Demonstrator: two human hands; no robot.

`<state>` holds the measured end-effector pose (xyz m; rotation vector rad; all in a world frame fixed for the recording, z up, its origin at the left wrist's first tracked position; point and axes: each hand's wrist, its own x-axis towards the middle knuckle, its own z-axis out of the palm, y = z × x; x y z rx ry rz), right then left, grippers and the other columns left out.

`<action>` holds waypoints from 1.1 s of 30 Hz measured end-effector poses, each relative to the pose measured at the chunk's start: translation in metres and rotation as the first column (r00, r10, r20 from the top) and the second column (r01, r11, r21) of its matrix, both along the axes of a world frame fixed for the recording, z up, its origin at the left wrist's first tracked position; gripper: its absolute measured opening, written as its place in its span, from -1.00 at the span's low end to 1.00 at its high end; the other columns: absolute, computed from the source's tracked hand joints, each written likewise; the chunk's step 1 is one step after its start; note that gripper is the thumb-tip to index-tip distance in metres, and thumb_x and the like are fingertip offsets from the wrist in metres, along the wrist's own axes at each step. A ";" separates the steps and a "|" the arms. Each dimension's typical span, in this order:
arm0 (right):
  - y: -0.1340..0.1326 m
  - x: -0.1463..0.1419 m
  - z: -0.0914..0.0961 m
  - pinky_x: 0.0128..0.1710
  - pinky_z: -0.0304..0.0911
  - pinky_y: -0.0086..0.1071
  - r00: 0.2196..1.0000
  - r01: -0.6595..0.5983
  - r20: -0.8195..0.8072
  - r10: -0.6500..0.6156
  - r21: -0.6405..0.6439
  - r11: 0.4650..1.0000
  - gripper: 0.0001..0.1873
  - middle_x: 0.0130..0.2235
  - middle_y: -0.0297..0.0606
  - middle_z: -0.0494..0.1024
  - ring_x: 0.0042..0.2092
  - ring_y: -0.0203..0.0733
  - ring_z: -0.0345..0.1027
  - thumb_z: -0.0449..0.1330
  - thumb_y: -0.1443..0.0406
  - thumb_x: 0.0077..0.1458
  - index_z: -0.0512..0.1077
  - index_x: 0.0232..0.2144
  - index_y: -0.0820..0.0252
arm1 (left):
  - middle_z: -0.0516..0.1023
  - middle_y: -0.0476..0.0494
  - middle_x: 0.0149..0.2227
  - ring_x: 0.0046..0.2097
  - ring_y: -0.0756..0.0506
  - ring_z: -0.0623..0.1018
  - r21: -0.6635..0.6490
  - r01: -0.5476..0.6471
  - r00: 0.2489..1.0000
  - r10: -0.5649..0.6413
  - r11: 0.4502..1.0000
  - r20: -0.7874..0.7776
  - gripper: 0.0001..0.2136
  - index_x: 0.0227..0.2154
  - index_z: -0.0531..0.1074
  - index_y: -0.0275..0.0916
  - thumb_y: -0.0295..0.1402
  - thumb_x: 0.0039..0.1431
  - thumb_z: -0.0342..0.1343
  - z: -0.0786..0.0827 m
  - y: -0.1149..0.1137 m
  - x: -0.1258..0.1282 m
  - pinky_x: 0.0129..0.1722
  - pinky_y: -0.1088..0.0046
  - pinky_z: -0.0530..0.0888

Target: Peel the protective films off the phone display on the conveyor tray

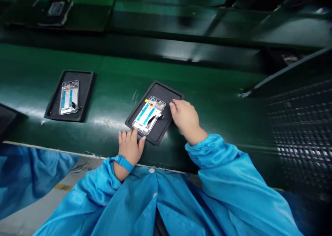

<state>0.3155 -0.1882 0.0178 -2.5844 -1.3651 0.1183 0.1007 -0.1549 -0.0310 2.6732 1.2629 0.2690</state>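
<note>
A slanted black foam tray lies in front of me on the green work surface. In it rests an opened smartphone frame, silver, with two blue strips, a yellow tab and a dark flex cable across its lower right. My right hand is at the tray's right side, thumb and curled fingers closed on its rim; the undersides of the fingers are hidden. At the near left corner of the tray, my left hand lies with its fingers apart, the fingertips close to the rim. A blue wrist strap circles that wrist.
To the left, another black tray carries a similar phone frame. A dark tray edge shows at far left, above a blue sleeve. A raised shelf runs behind; a metal mesh panel stands at right.
</note>
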 end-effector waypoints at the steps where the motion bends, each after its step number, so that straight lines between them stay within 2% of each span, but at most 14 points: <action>1: -0.001 0.011 -0.004 -0.12 0.21 -0.26 1.000 0.005 -0.010 -0.005 -0.009 1.000 -0.59 0.00 -0.02 0.40 -0.05 -0.07 0.29 -0.14 0.21 0.20 0.38 -0.08 0.29 | 0.46 -0.33 -0.12 0.00 -0.35 0.34 -0.006 -0.003 1.000 0.003 1.000 -0.020 -0.57 -0.03 0.33 -0.37 -0.17 0.17 -0.10 0.002 0.003 0.000 0.07 -0.04 0.18; 3: -0.007 0.018 -0.011 -0.14 0.23 -0.29 1.000 -0.005 -0.019 0.004 -0.062 0.998 -0.62 0.05 -0.01 0.33 -0.06 -0.10 0.30 -0.12 0.23 0.20 0.43 -0.16 0.25 | 0.48 -0.29 -0.15 0.02 -0.36 0.33 -0.007 0.017 0.998 -0.018 1.000 -0.066 -0.60 -0.06 0.37 -0.33 -0.18 0.19 -0.13 0.008 0.016 -0.002 0.07 -0.02 0.20; 6: -0.025 -0.004 -0.014 -0.21 0.24 -0.30 1.000 -0.023 -0.010 0.022 -0.171 0.985 -0.61 -0.01 0.00 0.36 -0.15 -0.11 0.35 -0.15 0.24 0.20 0.44 -0.22 0.25 | 0.49 -0.26 -0.14 0.02 -0.35 0.33 0.026 0.050 0.988 -0.046 0.998 -0.150 -0.61 -0.10 0.43 -0.27 -0.23 0.22 -0.22 0.018 0.046 -0.006 0.05 0.02 0.23; 10: -0.056 -0.052 0.001 -0.34 0.20 -0.32 0.995 -0.097 -0.021 0.095 -0.310 0.946 -0.58 -0.19 -0.05 0.44 -0.29 -0.11 0.38 -0.18 0.20 0.21 0.44 -0.25 0.21 | 0.47 -0.27 -0.09 0.02 -0.27 0.36 0.032 0.090 0.977 -0.082 0.995 -0.197 -0.57 -0.11 0.43 -0.34 -0.27 0.24 -0.29 0.018 0.091 -0.006 0.10 0.09 0.19; 14: -0.069 -0.063 0.010 -0.33 0.17 -0.36 0.984 -0.172 -0.105 0.146 -0.323 0.931 -0.59 -0.22 -0.10 0.46 -0.28 -0.14 0.37 -0.17 0.18 0.21 0.43 -0.21 0.19 | 0.50 -0.23 -0.12 0.00 -0.19 0.40 -0.016 0.142 0.982 -0.143 0.990 -0.127 -0.61 -0.17 0.44 -0.32 -0.30 0.22 -0.27 0.016 0.115 -0.004 0.11 0.15 0.20; 16: -0.067 -0.056 0.008 -0.30 0.17 -0.36 0.979 -0.193 -0.116 0.166 -0.287 0.938 -0.59 -0.17 -0.10 0.45 -0.23 -0.14 0.35 -0.18 0.20 0.22 0.41 -0.14 0.19 | 0.51 -0.26 -0.16 -0.05 -0.19 0.43 0.025 0.120 0.991 -0.118 0.993 -0.061 -0.63 -0.20 0.44 -0.34 -0.30 0.21 -0.25 0.022 0.111 -0.007 0.04 0.16 0.27; 19: -0.057 -0.042 0.004 -0.30 0.18 -0.35 0.971 -0.236 -0.089 0.221 -0.235 0.943 -0.62 0.01 -0.12 0.37 -0.21 -0.14 0.33 -0.13 0.20 0.20 0.36 -0.06 0.12 | 0.53 -0.30 -0.26 -0.17 -0.17 0.48 0.161 0.087 0.991 -0.101 0.983 0.085 -0.65 -0.27 0.44 -0.37 -0.31 0.22 -0.24 0.039 0.080 -0.016 -0.10 0.24 0.37; 21: -0.049 -0.036 0.002 -0.35 0.18 -0.34 0.954 -0.300 -0.076 0.290 -0.233 0.925 -0.65 0.08 -0.14 0.30 -0.23 -0.13 0.32 -0.08 0.18 0.17 0.36 -0.06 0.07 | 0.53 -0.24 -0.35 -0.25 -0.12 0.49 0.180 0.238 0.952 -0.266 0.955 0.153 -0.69 -0.33 0.44 -0.33 -0.34 0.22 -0.21 0.047 0.046 -0.018 -0.20 0.34 0.41; 23: -0.044 -0.034 0.001 -0.38 0.18 -0.34 0.927 -0.375 -0.077 0.367 -0.245 0.894 -0.66 0.08 -0.15 0.30 -0.25 -0.13 0.31 -0.09 0.19 0.18 0.40 -0.12 0.06 | 0.53 -0.18 -0.37 -0.27 -0.07 0.49 0.175 0.469 0.847 -0.497 0.865 0.188 -0.74 -0.30 0.43 -0.30 -0.34 0.22 -0.15 0.048 0.012 -0.012 -0.21 0.39 0.41; 25: -0.042 -0.034 0.000 -0.37 0.17 -0.32 0.902 -0.430 -0.084 0.423 -0.245 0.869 -0.66 0.07 -0.15 0.32 -0.24 -0.12 0.31 -0.11 0.22 0.19 0.43 -0.18 0.08 | 0.54 -0.14 -0.34 -0.22 -0.07 0.49 0.179 0.589 0.763 -0.615 0.788 0.199 -0.78 -0.26 0.44 -0.26 -0.33 0.20 -0.10 0.042 -0.012 -0.001 -0.16 0.39 0.41; 26: -0.042 -0.034 0.000 -0.34 0.18 -0.32 0.894 -0.448 -0.092 0.439 -0.234 0.863 -0.66 0.06 -0.15 0.34 -0.23 -0.12 0.32 -0.11 0.24 0.19 0.44 -0.19 0.10 | 0.55 -0.13 -0.31 -0.17 -0.08 0.48 0.180 0.601 0.754 -0.627 0.778 0.194 -0.78 -0.25 0.44 -0.24 -0.33 0.20 -0.08 0.037 -0.020 0.006 -0.12 0.37 0.40; 28: -0.042 -0.033 0.001 -0.25 0.18 -0.31 0.881 -0.473 -0.121 0.458 -0.187 0.861 -0.66 0.00 -0.14 0.40 -0.18 -0.12 0.32 -0.11 0.25 0.19 0.44 -0.20 0.15 | 0.54 -0.14 -0.24 -0.10 -0.11 0.46 0.177 0.552 0.800 -0.577 0.815 0.162 -0.77 -0.21 0.43 -0.24 -0.34 0.20 -0.09 0.027 -0.024 0.019 -0.06 0.32 0.38; 31: -0.041 -0.033 0.003 -0.17 0.15 -0.32 0.865 -0.496 -0.164 0.475 -0.134 0.858 -0.66 -0.14 -0.15 0.50 -0.15 -0.14 0.33 -0.11 0.28 0.20 0.44 -0.21 0.22 | 0.49 -0.27 -0.13 -0.04 -0.18 0.43 0.152 0.383 0.911 -0.400 0.911 0.102 -0.73 -0.13 0.39 -0.32 -0.39 0.21 -0.15 0.018 -0.015 0.033 -0.03 0.22 0.35; 33: -0.042 -0.032 0.004 -0.19 0.14 -0.32 0.857 -0.511 -0.159 0.490 -0.141 0.848 -0.66 -0.21 -0.15 0.52 -0.18 -0.15 0.34 -0.12 0.28 0.20 0.44 -0.23 0.22 | 0.47 -0.32 -0.12 -0.08 -0.20 0.44 0.115 0.345 0.932 -0.355 0.931 0.078 -0.72 -0.12 0.37 -0.35 -0.40 0.21 -0.17 0.017 -0.007 0.039 -0.07 0.19 0.36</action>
